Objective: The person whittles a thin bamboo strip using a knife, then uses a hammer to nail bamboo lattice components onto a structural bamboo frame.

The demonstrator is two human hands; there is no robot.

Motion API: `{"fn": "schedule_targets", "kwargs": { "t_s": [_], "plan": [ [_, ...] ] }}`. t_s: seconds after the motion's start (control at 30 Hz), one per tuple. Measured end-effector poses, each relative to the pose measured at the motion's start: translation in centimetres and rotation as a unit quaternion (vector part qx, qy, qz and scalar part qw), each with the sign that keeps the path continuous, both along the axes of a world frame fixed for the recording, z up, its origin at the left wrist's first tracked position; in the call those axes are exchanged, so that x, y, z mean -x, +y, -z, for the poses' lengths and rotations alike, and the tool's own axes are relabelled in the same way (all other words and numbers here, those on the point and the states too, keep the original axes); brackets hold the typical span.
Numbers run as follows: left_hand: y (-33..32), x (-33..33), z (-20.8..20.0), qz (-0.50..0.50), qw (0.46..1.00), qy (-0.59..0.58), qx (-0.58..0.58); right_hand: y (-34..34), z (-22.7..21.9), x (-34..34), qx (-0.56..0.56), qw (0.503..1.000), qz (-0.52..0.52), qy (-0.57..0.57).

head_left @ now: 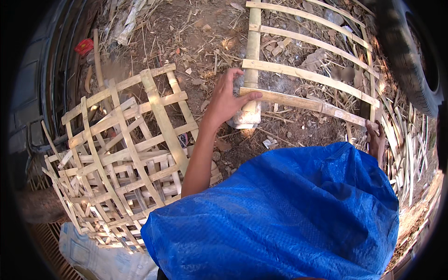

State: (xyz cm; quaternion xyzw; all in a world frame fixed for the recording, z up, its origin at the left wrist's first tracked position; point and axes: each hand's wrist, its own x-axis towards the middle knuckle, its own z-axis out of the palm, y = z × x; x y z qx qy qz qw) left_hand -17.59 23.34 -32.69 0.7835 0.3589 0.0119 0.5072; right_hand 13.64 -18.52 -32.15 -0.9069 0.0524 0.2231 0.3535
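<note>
A long bamboo slat [303, 103] lies across the front of a bamboo frame, its left end over a thick bamboo pole [252, 51]. My left hand [225, 99] is at that left end, thumb flat on the slat and the other fingers curved apart from it, beside the pole. At the slat's right end, my right hand [375, 140] has its fingers closed round the tip; part of this hand is in shadow. Further crosspieces, such as the bamboo strip [310, 76], span the frame beyond. A pale block [246, 119] sits under the pole's near end.
Blue tarp sheeting [275, 205] covers my lap. Woven bamboo lattice panels [126, 154] are piled at my left. A tyre [410, 60] stands at the far right, above loose bamboo strips [408, 149]. Dry leaves and scraps litter the dirt ground [196, 42]. A red wrapper [84, 47] lies far left.
</note>
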Motion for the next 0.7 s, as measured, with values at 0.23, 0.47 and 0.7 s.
{"fn": "schedule_targets", "kwargs": {
  "t_s": [0.23,0.47,0.7],
  "plan": [
    [-1.7,1.6,2.3,0.004,0.999,0.031,-0.007,-0.2,0.0,-0.6,-0.045,0.999,0.019,0.024],
    [-1.4,1.7,1.6,-0.007,1.000,-0.012,0.014,0.2,-1.4,-0.2,-0.071,0.996,0.042,0.029],
    [-1.2,1.8,1.7,-0.016,0.995,-0.061,0.076,0.6,-1.5,0.5,-0.050,0.998,0.042,0.025]
  ]
}}
